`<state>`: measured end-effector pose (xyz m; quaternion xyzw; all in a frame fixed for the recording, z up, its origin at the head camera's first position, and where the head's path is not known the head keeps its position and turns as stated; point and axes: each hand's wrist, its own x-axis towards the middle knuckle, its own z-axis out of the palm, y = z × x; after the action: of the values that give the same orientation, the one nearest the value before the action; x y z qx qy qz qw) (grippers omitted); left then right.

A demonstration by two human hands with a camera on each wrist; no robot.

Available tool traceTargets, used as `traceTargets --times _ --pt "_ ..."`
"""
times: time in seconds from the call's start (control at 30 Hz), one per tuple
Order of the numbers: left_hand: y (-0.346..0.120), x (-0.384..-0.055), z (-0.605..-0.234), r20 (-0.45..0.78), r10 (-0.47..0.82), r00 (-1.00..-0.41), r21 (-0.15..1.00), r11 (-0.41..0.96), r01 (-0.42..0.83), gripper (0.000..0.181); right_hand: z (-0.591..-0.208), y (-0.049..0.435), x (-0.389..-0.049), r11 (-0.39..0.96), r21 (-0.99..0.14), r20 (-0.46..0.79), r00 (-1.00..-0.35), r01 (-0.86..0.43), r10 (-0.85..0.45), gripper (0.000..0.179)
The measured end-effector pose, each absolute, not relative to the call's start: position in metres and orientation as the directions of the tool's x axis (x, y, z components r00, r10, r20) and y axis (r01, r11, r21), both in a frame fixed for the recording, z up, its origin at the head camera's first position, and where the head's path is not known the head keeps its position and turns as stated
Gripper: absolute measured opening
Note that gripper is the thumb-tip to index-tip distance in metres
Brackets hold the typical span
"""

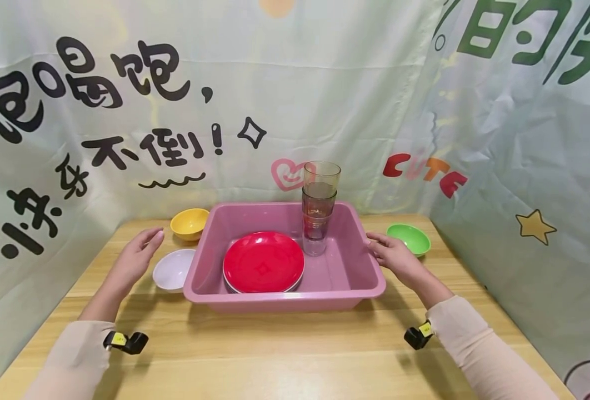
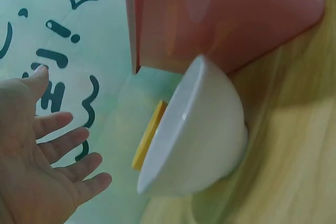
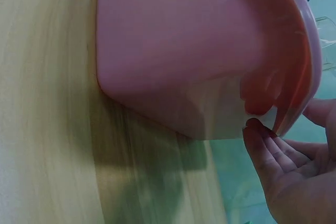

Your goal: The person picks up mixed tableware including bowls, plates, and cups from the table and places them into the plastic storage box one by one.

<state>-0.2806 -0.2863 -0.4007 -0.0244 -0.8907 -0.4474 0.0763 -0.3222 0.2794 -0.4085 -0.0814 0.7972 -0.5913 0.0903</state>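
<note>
A pink plastic basin (image 1: 295,303) stands in the middle of the wooden table. In it lie a red plate (image 1: 264,261) on top of a pale one, and a tall stack of clear and tinted drinking glasses (image 1: 318,205). My right hand (image 1: 397,256) grips the basin's right rim; the right wrist view shows its thumb at the rim and its fingers (image 3: 262,153) below, against the outer wall. My left hand (image 1: 137,256) hovers over the left side with nothing in it, its fingers spread in the left wrist view. Nearest to it is a white bowl (image 2: 210,129).
A yellow bowl (image 1: 189,224) sits behind the white one, left of the basin. To the right, beyond my right hand, is a green bowl (image 1: 410,239). Printed cloth walls (image 1: 345,111) rise behind and beside the table (image 1: 275,355).
</note>
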Motion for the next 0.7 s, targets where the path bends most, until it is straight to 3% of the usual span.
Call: traceTargets --times 0.33,0.7 --pt "-0.305 -0.271 -0.422 0.122 -0.091 -0.988 0.817 0.575 0.048 0.076 -0.417 0.279 -0.32 0.234 -0.972 -0.066 -0.964 0.005 -0.257 0.058" --pt "-0.314 -0.273 -0.438 0.005 -0.129 -0.992 0.878 0.475 -0.057 0.085 -0.419 0.278 -0.317 0.175 -0.985 -0.054 -0.965 0.009 -0.257 0.056"
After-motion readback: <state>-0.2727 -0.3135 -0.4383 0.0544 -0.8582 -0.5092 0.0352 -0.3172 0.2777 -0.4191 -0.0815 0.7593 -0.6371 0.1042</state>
